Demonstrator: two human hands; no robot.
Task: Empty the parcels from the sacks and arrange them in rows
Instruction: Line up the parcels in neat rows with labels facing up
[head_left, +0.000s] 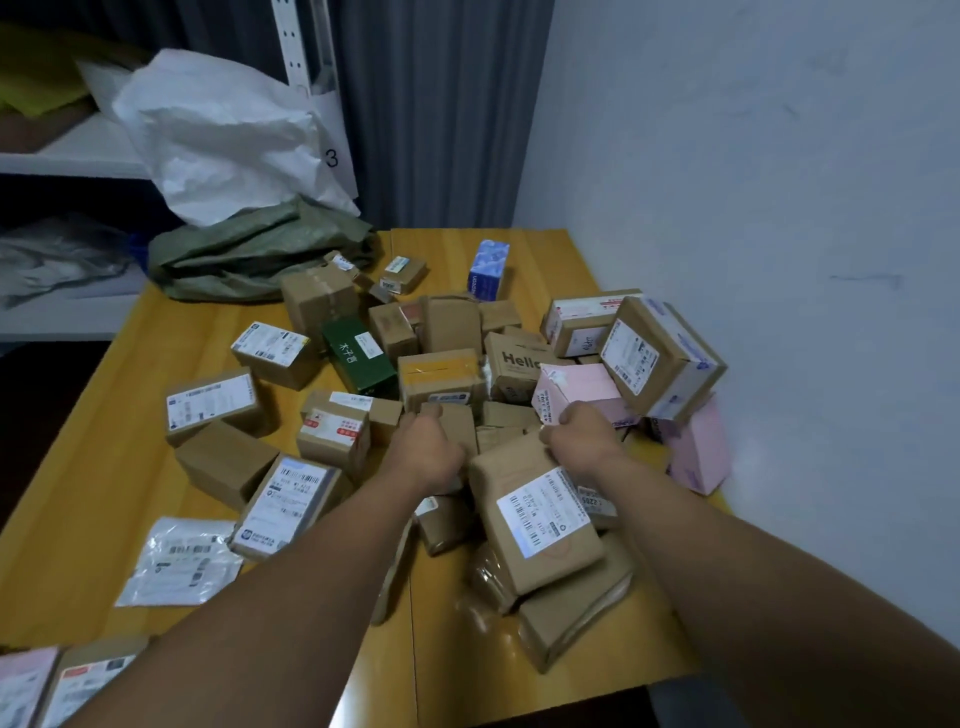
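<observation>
We see both bare forearms stretched over a yellow wooden table (156, 338) toward a loose heap of parcels (441, 379); nothing in it stands in a row, and cartons lean on one another at all angles. The right hand (582, 431) grips the far edge of a brown paper parcel (535, 509), fingers curled over that edge; the parcel lies tilted on other wrapped packets at the near right of the heap, its white label facing up. The left hand (423, 447) sits just beside it, knuckles up and fingers curled under, against a small brown box (452, 418); we cannot tell whether it holds the box, since the fingertips are hidden. A pink box (576, 389) lies just beyond the right hand; a dark green box (358, 358) lies further left in the heap; a blue box (488, 267) stands upright at the far side. At the far left corner a crumpled green sack (249, 260) lies on the table, and a white sack (223, 135) slumps above it; a clear plastic mailer (182, 561) lies flat near the left forearm.
</observation>
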